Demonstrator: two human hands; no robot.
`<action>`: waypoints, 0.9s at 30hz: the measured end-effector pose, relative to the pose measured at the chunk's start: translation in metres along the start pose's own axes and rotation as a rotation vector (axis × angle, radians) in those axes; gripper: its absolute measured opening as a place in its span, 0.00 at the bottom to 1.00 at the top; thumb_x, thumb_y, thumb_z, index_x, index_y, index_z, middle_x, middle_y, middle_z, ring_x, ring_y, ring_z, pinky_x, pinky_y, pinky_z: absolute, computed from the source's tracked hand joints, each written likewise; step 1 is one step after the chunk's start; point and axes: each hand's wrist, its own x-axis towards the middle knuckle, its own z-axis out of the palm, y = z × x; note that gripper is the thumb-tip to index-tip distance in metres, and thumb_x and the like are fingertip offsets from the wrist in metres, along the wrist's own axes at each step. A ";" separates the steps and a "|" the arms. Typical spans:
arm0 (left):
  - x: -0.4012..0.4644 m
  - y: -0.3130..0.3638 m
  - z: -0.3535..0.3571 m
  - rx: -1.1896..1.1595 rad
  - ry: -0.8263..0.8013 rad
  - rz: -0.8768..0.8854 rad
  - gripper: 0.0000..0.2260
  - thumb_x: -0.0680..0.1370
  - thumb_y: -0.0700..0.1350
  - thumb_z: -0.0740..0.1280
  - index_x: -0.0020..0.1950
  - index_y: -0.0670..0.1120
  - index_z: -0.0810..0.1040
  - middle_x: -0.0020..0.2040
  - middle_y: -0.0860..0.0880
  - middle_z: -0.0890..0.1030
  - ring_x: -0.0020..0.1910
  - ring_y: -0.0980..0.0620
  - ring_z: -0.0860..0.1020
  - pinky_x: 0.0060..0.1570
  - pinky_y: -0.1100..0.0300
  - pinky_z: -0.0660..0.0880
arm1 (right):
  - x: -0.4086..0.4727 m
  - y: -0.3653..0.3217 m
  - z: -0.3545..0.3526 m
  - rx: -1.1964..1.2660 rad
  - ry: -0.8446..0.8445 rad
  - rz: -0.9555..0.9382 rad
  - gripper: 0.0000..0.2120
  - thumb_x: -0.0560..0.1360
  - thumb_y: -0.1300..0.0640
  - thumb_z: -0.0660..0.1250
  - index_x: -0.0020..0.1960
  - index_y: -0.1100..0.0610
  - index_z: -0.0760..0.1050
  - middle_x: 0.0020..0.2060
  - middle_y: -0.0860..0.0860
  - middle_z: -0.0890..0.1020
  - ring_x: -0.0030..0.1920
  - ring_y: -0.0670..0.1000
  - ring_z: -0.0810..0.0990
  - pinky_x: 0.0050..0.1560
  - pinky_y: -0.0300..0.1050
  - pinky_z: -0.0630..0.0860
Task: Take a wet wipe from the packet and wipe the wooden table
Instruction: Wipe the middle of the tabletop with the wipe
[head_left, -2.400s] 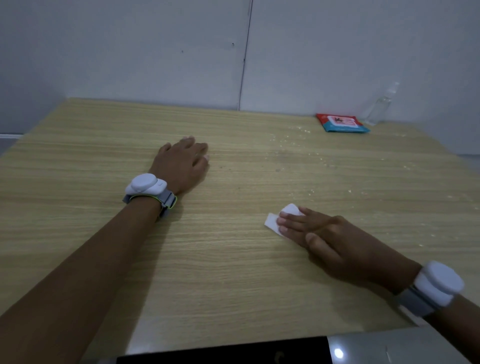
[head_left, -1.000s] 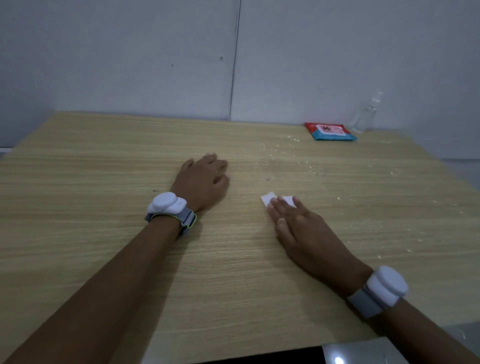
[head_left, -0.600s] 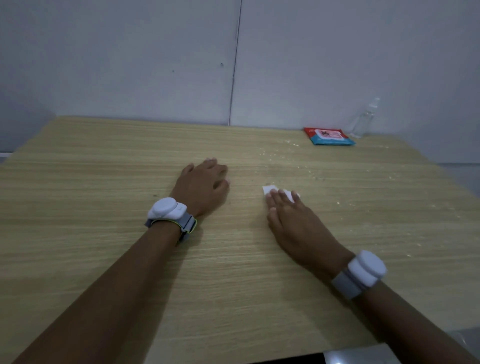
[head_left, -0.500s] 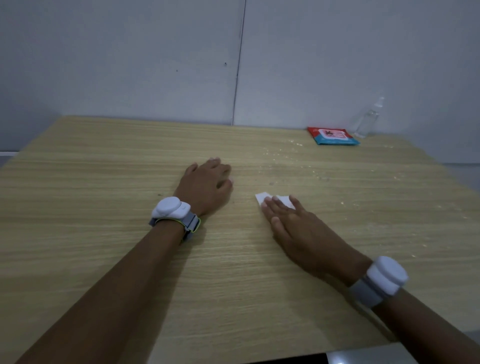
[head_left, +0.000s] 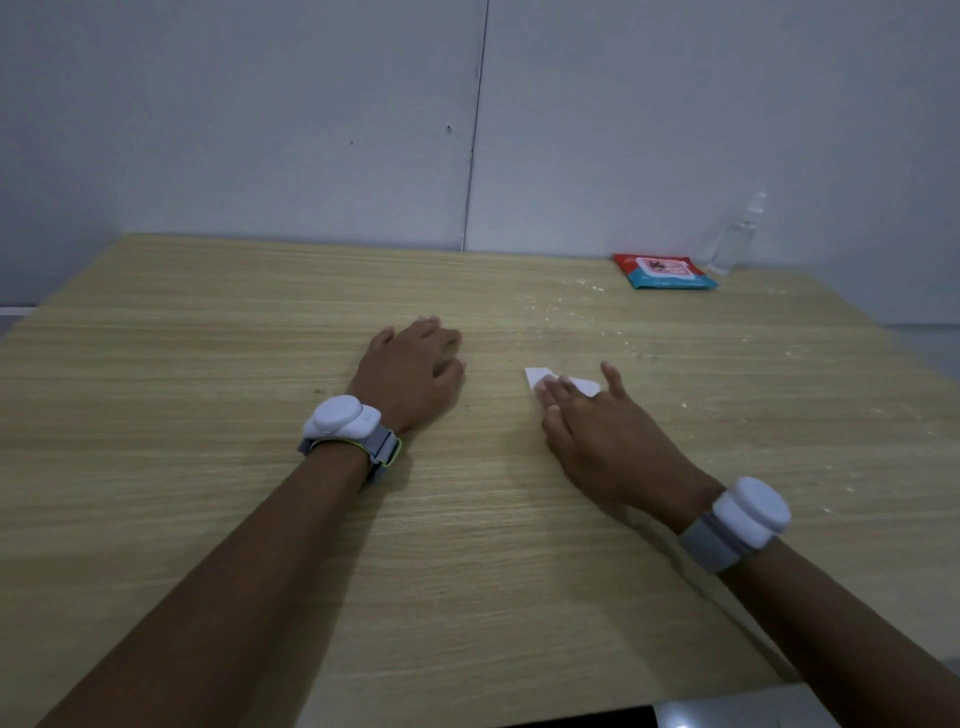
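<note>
A person's right hand (head_left: 602, 441) pressed a folded white wipe (head_left: 563, 383) flat against the wooden bench (head_left: 208, 519), near the middle of the top. The fingers (head_left: 553, 402) lay straight and slightly spread over the wipe's near edge, the little finger lifted and angled off to the right, while the far corners of the wipe showed past the fingertips. The left hand (head_left: 413, 376) rested palm down on the bench just to the left of the wipe, apart from it, its fingers loosely bent with the tips on the wood and nothing in its grasp. Each wrist carried a grey strap with a white rounded device, one on the left (head_left: 340, 423) and one on the right (head_left: 750, 512). At the far right of the bench, close to the wall, the packet (head_left: 662, 271) of wipes lay flat, red with a blue lower edge and a pale label on top; whether its flap was open could not be told from this angle, nor could anything of what was left inside it. Just beside the packet, to its right, a small clear bottle (head_left: 735, 239) stood upright against the wall; its contents could not be made out. Pale crumbs (head_left: 566, 299) were scattered over the far right part of the bench, between the wipe and the packet and on toward the right edge. A grey panelled wall (head_left: 260, 130) ran behind the bench, with a vertical seam above its centre.
</note>
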 end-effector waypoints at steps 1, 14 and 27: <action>0.000 0.000 0.000 0.002 0.000 0.000 0.20 0.83 0.55 0.60 0.75 0.52 0.73 0.79 0.48 0.66 0.80 0.50 0.61 0.78 0.46 0.54 | -0.001 0.006 0.000 -0.066 -0.012 0.026 0.22 0.85 0.53 0.50 0.72 0.60 0.73 0.76 0.59 0.71 0.75 0.56 0.72 0.79 0.67 0.47; 0.001 -0.001 0.002 0.011 0.007 -0.002 0.20 0.83 0.54 0.60 0.75 0.51 0.72 0.79 0.48 0.67 0.80 0.50 0.61 0.77 0.46 0.54 | 0.036 -0.014 0.000 -0.103 0.075 -0.039 0.16 0.83 0.57 0.57 0.64 0.62 0.78 0.70 0.63 0.77 0.68 0.60 0.78 0.78 0.70 0.53; 0.003 -0.005 0.009 0.089 -0.004 0.026 0.22 0.83 0.55 0.56 0.76 0.51 0.71 0.79 0.47 0.67 0.80 0.50 0.61 0.77 0.44 0.55 | 0.046 -0.021 0.001 -0.017 0.076 -0.020 0.28 0.84 0.53 0.43 0.71 0.65 0.74 0.73 0.63 0.74 0.73 0.61 0.73 0.79 0.65 0.45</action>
